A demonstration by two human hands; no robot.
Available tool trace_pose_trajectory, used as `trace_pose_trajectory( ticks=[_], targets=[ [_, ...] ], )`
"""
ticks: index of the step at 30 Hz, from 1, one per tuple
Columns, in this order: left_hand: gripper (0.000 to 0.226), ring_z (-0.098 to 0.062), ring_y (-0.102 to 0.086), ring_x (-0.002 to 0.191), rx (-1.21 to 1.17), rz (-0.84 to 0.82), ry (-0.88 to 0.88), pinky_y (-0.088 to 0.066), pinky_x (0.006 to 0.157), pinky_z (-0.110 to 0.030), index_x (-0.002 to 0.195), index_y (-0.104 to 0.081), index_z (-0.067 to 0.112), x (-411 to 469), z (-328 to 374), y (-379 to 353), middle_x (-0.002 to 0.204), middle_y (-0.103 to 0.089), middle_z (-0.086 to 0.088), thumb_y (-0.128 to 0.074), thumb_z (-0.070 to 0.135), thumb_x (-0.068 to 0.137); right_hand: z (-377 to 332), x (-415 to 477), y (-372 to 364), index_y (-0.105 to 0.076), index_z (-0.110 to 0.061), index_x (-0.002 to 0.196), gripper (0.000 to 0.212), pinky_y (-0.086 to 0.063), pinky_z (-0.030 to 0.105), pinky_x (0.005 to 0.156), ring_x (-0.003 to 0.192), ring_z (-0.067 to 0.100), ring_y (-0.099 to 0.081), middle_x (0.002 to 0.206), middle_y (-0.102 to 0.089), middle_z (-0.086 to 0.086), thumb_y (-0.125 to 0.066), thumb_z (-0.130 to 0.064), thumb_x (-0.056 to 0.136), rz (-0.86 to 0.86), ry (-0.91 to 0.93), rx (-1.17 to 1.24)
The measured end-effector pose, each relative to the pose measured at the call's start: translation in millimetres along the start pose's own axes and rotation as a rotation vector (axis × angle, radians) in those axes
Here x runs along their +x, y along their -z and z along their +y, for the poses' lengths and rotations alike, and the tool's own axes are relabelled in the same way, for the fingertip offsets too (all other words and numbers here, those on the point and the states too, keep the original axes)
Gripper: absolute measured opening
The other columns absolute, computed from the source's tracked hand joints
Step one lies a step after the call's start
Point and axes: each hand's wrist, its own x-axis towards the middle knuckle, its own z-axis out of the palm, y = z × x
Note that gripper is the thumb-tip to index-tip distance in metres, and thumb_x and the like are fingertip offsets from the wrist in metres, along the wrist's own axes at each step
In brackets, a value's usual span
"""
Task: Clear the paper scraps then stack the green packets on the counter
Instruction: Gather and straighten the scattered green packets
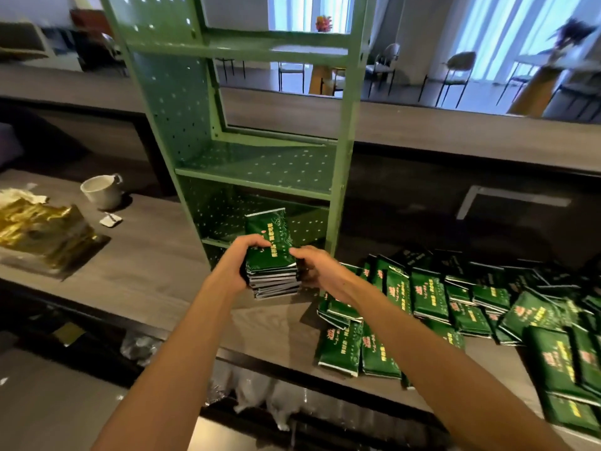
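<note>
A: What are the two hands doing?

B: Both are clamped on one stack of green packets (pixel 272 271). The left hand (pixel 242 265) wraps the stack's left side, with its fingers curled round the edge and its thumb lying over the top packet. The right hand (pixel 313 268) grips the opposite side, thumb tip pressed on that same top packet.

A: So the stack sits between them?

B: Yes, squeezed between the palms. The top packet tilts up and pokes out past the fingertips toward the green shelf unit (pixel 260 164), which stands just beyond both hands.

A: Is the stack resting on the counter?

B: Hard to say. Its lowest packets look very near the counter (pixel 156 262), perhaps touching it, but the angle doesn't settle it.

A: Where are the other packets?

B: A wide spread of loose green packets (pixel 455 304) lies on the counter to the right of the right hand. It begins just beside that wrist and runs out of view. They overlap, and some lean on their neighbours.

A: Any paper?

B: It is well off to the left of the left hand. A small paper scrap (pixel 110 219) lies flat just in front of a white cup (pixel 101 192). Farther left again, crumpled paper (pixel 19 194) sits against the far side of some gold foil bags (pixel 42 232).
</note>
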Motion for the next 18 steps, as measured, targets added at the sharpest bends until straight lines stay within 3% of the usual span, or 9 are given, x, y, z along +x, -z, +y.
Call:
trace_pose_trajectory(
  ticks=[4, 6, 8, 10, 13, 15, 18],
  targets=[
    [0.01, -0.029, -0.058, 0.076, -0.011, -0.039, 0.022, -0.048, 0.068, -0.037, 0.086, -0.059, 0.006, 22.5, 13.9, -2.0, 0.067, -0.068, -0.013, -0.05, 0.011, 0.084, 1.1, -0.8, 23.7, -0.065, -0.006, 0.096, 0.027, -0.05, 0.024, 0.075, 0.077, 0.016, -0.064, 0.092, -0.067, 0.008, -0.049, -0.028, 0.096, 0.126, -0.092, -0.116],
    [0.011, -0.03, -0.058, 0.074, -0.028, -0.073, 0.013, -0.048, 0.069, -0.038, 0.083, -0.058, 0.005, 37.0, 17.9, -4.2, 0.058, -0.067, -0.012, -0.05, 0.012, 0.084, 3.6, -0.4, 32.8, -0.064, -0.006, 0.08, 0.023, -0.048, 0.018, 0.055, 0.063, 0.014, -0.061, 0.082, -0.067, 0.01, -0.053, -0.02, 0.093, 0.241, -0.146, -0.198],
    [0.01, -0.029, -0.059, 0.073, -0.032, -0.086, 0.008, -0.05, 0.072, -0.039, 0.076, -0.057, 0.007, 51.3, 23.2, -8.7, 0.062, -0.066, -0.012, -0.05, 0.012, 0.082, 7.7, 4.9, 40.3, -0.061, -0.008, 0.076, 0.017, -0.045, 0.016, 0.046, 0.058, 0.013, -0.058, 0.077, -0.065, 0.009, -0.059, -0.017, 0.09, 0.354, -0.147, -0.257],
    [0.012, -0.028, -0.06, 0.074, 0.001, -0.103, 0.0, -0.05, 0.076, -0.037, 0.076, -0.06, 0.009, 65.7, 29.4, -12.9, 0.075, -0.064, -0.013, -0.05, 0.012, 0.083, 9.5, 11.3, 43.9, -0.057, -0.008, 0.085, 0.011, -0.043, 0.018, 0.049, 0.062, 0.013, -0.055, 0.077, -0.06, 0.006, -0.066, -0.015, 0.085, 0.452, -0.097, -0.292],
    [0.026, -0.027, -0.065, 0.066, 0.023, -0.18, 0.009, -0.056, 0.063, -0.029, 0.075, -0.068, 0.008, 83.9, 37.5, -17.0, 0.074, -0.067, -0.012, -0.047, 0.017, 0.086, 6.3, 18.9, 41.2, -0.044, -0.007, 0.124, 0.05, -0.051, 0.033, 0.075, 0.092, 0.023, -0.058, 0.107, -0.059, 0.014, -0.069, -0.007, 0.081, 0.457, -0.043, -0.283],
    [0.022, -0.028, -0.066, 0.071, 0.019, -0.215, 0.012, -0.056, 0.065, -0.032, 0.089, -0.066, 0.006, 91.9, 39.9, -21.6, 0.079, -0.068, -0.013, -0.049, 0.02, 0.085, 4.1, 22.7, 39.0, -0.035, -0.01, 0.137, 0.064, -0.048, 0.035, 0.088, 0.102, 0.023, -0.056, 0.117, -0.058, 0.014, -0.067, -0.004, 0.082, 0.423, -0.04, -0.292],
    [0.016, -0.028, -0.064, 0.068, 0.1, -0.21, 0.018, -0.053, 0.068, -0.032, 0.086, -0.061, 0.005, 100.5, 39.6, -33.6, 0.072, -0.066, -0.012, -0.051, 0.016, 0.084, 2.9, 26.0, 40.1, -0.031, -0.013, 0.142, 0.069, -0.048, 0.03, 0.079, 0.104, 0.021, -0.055, 0.123, -0.057, 0.014, -0.064, -0.001, 0.083, 0.413, -0.039, -0.288]
  ],
)
